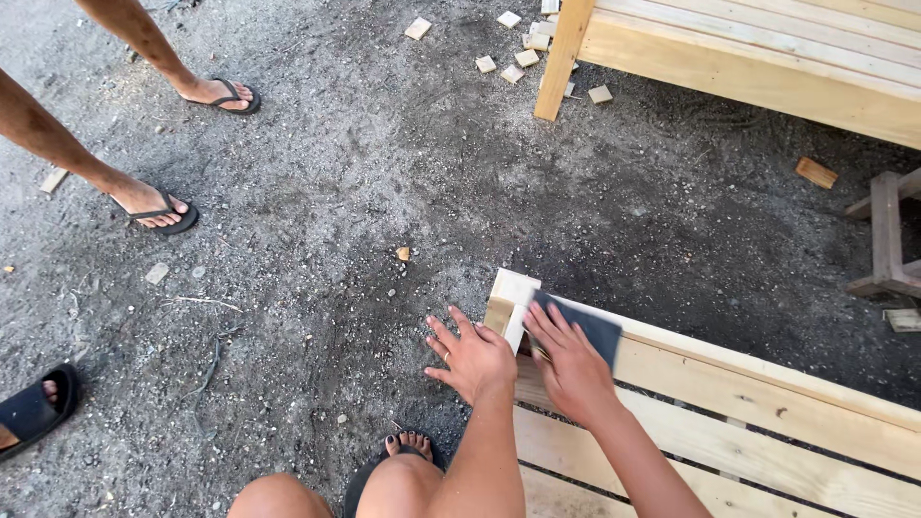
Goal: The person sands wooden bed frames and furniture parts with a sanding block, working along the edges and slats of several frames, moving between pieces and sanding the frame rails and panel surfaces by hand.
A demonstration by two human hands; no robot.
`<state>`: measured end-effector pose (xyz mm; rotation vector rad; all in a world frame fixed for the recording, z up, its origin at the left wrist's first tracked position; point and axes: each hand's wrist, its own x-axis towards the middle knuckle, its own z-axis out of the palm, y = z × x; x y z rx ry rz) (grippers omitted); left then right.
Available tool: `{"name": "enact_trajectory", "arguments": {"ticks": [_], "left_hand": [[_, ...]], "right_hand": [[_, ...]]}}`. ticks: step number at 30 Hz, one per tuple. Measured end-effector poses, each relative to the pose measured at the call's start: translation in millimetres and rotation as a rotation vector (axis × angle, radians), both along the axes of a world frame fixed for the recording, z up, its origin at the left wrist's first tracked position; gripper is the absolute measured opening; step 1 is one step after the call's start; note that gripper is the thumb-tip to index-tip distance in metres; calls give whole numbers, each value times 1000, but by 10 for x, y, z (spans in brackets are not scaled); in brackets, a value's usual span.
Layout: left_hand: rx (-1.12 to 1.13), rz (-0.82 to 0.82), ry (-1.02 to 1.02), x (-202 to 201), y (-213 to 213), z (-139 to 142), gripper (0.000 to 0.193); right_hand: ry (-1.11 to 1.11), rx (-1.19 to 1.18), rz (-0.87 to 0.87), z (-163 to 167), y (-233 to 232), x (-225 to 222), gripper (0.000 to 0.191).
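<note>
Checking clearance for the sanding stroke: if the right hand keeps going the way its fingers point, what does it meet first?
The right hand points up-left along the dark sanding sheet toward the pale corner of the wooden frame. It would likely cross that corner first; beyond it only bare gravel ground shows. Depth is hard to judge.
</note>
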<state>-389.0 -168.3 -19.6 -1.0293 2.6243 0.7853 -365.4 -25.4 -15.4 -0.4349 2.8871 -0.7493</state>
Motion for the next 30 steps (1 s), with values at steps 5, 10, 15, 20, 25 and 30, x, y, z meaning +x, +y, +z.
{"name": "enact_trajectory", "arguments": {"ticks": [5,10,15,20,25,30], "left_hand": [[10,-9,-34,-39,22,-32,62],[18,-8,-46,-106,47,-76,62],[1,-14,-41,-191,44,-72,61],[10,-10,-55,-244,28,-41,61],[11,-11,-63,-239,14,-52,55],[19,-6,-61,-254,29,-54,54]], "right_hand": [[138,-63,-302,-75,155,218,56],[233,25,-120,-369,-325,-599,55],[-88,179,-170,-366,-686,-1404,49],[120,93,-67,-200,-481,-1000,52],[137,-1,-109,-292,-292,-441,52],[198,74,-95,-338,-541,-1065,50]]}}
